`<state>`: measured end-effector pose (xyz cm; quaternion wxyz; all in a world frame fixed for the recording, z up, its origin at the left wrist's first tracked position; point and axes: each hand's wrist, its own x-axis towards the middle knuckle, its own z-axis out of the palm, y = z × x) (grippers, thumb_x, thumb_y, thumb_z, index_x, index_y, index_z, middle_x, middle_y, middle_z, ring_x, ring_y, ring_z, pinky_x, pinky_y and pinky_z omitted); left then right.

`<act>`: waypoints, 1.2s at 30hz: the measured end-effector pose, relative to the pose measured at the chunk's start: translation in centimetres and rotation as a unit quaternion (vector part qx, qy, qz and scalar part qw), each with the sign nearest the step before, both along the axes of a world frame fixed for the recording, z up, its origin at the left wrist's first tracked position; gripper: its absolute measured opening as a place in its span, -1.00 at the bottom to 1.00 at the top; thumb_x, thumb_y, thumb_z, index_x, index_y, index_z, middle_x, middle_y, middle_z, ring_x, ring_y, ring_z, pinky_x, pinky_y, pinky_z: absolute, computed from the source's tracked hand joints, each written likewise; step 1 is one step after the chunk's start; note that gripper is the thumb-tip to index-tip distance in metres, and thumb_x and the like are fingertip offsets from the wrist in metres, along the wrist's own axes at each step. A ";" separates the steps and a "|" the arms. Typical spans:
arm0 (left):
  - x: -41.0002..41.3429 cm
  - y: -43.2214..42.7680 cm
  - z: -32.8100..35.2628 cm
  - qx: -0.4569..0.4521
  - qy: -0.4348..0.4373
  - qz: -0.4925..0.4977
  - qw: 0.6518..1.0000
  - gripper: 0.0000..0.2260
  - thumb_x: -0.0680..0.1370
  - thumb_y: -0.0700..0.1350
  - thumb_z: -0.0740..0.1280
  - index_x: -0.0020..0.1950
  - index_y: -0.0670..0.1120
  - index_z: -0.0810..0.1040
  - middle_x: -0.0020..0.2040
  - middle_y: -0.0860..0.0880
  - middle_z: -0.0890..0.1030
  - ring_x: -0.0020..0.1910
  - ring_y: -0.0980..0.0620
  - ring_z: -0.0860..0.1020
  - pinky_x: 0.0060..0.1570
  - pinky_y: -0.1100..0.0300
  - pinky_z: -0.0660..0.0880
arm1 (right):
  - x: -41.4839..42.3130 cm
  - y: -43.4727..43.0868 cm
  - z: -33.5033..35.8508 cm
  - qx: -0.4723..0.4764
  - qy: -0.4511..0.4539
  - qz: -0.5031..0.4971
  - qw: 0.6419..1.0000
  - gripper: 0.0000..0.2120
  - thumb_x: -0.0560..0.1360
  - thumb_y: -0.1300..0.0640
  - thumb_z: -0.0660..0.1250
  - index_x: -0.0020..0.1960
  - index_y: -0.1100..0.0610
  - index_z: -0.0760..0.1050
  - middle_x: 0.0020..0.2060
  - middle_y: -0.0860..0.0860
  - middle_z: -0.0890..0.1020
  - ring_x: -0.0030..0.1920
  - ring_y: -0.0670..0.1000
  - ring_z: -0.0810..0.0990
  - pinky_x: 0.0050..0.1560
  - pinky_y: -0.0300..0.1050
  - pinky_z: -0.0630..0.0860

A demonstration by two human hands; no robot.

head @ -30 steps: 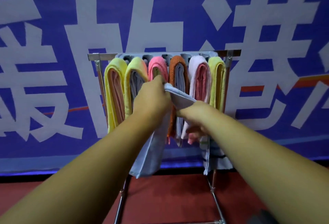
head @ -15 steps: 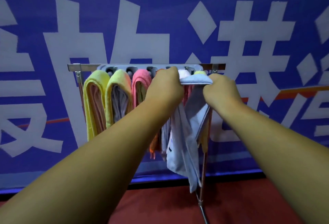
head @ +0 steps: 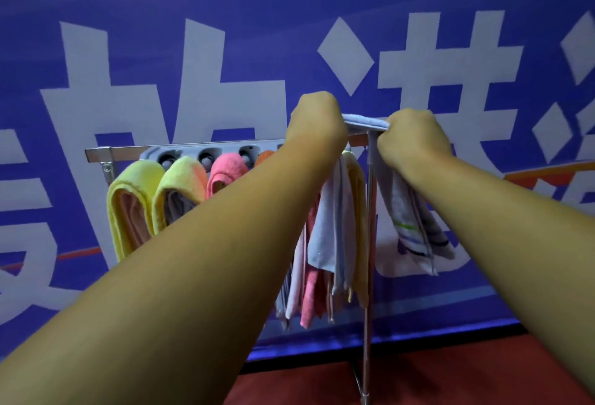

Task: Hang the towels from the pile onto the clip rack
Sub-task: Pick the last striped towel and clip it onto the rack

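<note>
A pale blue-white towel (head: 365,122) is stretched flat between my two hands just above the right end of the clip rack (head: 180,151). My left hand (head: 317,121) grips its left edge and my right hand (head: 410,138) grips its right edge. The towel's striped end (head: 415,230) hangs below my right hand. Several towels hang from the rack: a yellow one (head: 128,208), a yellow-green one (head: 178,192), a pink one (head: 225,172), and white, pink and yellow ones (head: 335,237) partly behind my left arm.
The rack's metal post (head: 367,324) runs down to a red floor (head: 434,379). A blue banner (head: 225,50) with large white characters fills the wall right behind the rack.
Both hands have lifted the pale towel from in front of the hanging towels to above the rack's right end, pulling its top edge taut. The view has shifted, moving the rack lower.
</note>
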<state>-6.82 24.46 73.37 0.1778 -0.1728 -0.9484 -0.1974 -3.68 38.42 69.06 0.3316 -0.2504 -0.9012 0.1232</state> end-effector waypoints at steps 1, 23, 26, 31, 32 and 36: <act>-0.4 0.3 0.2 -0.010 -0.011 0.005 1.000 -0.80 0.60 -0.16 0.46 0.06 -0.15 0.44 -0.20 -0.07 0.45 -0.13 -0.04 0.51 -0.03 0.15 0.47 | -0.6 0.1 -0.1 0.004 0.007 0.002 1.000 -0.81 0.66 0.12 0.34 0.22 0.17 0.59 -0.17 0.12 0.54 -0.26 0.11 0.51 -0.22 0.01 0.48; -3.0 4.4 -4.6 -0.176 -0.167 0.004 0.970 -0.53 0.73 0.07 0.23 0.61 -0.08 0.33 0.49 -0.14 0.43 0.52 -0.24 0.39 0.46 -0.19 0.37 | -5.4 2.1 -7.9 0.013 -0.090 0.095 0.991 -0.84 0.58 0.11 0.21 -0.08 0.09 0.54 -0.18 0.13 0.59 -0.24 0.14 0.55 -0.20 0.01 0.50; -2.2 4.0 -6.6 -0.147 -0.085 0.009 0.985 -0.61 0.72 -0.05 0.28 0.55 -0.05 0.43 0.37 -0.08 0.52 0.47 -0.12 0.46 0.35 -0.02 0.44 | -4.5 2.2 -9.7 -0.044 -0.026 0.142 0.989 -0.88 0.53 0.05 0.23 -0.10 0.04 0.52 -0.23 0.08 0.60 -0.23 0.14 0.57 -0.20 0.03 0.58; -2.8 3.4 -11.4 -0.082 -0.080 -0.022 0.993 -0.70 0.72 -0.17 0.24 0.44 -0.22 0.50 0.39 -0.14 0.57 0.40 -0.16 0.54 0.35 0.07 0.43 | -3.5 2.1 -12.0 -0.166 -0.010 0.212 0.963 -0.79 0.55 0.00 0.19 0.09 -0.05 0.56 -0.08 0.02 0.68 -0.06 0.12 0.64 -0.06 0.01 0.55; -2.8 3.3 -12.2 -0.050 -0.085 -0.031 0.995 -0.72 0.71 -0.17 0.25 0.40 -0.20 0.53 0.33 -0.13 0.60 0.35 -0.15 0.57 0.28 0.10 0.45 | -3.4 2.0 -12.3 -0.198 -0.015 0.228 0.953 -0.77 0.56 -0.02 0.19 0.14 -0.08 0.57 -0.06 0.00 0.69 -0.03 0.08 0.65 -0.05 0.01 0.55; -3.6 2.4 -14.9 0.100 -0.150 -0.102 0.978 -0.70 0.62 -0.18 0.29 0.34 -0.15 0.57 0.25 -0.16 0.65 0.26 -0.16 0.61 0.28 0.05 0.51 | -3.0 1.5 -13.0 -0.337 0.011 0.274 0.901 -0.69 0.43 -0.17 0.27 0.13 -0.14 0.57 -0.01 0.00 0.70 0.08 0.11 0.68 0.17 0.15 0.61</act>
